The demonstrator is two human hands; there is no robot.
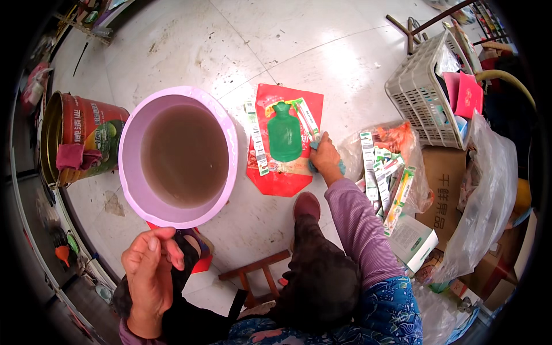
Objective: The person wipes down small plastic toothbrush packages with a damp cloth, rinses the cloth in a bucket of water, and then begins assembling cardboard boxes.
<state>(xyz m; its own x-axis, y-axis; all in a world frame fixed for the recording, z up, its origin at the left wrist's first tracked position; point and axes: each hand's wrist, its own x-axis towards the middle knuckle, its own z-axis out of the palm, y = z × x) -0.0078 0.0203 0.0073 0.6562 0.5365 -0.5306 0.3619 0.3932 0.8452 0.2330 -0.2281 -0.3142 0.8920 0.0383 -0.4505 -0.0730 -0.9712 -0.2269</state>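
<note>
On the floor before me lies a red plastic bag (291, 179) bearing writing. A green hot-water bottle (284, 133) rests on it, with a boxed toothbrush (307, 117) slanting along its right side and a long narrow package (256, 140) at the bag's left edge. My right hand (326, 156) grips a bluish-green cloth (313, 166) beside the lower end of the boxed toothbrush. Near the close rim of a pink basin (233, 151) of murky brown water (185, 155) is my left hand (151, 267), raised with curled fingers and nothing seen in it.
A paint bucket (92, 118) with a dark pink cloth on its rim lies left. To the right are a pile of packaged toothbrushes (381, 172) on clear plastic, a white plastic crate (412, 86), a cardboard box (440, 185) and a small white box (412, 239). A wooden stool (256, 276) stands near my feet.
</note>
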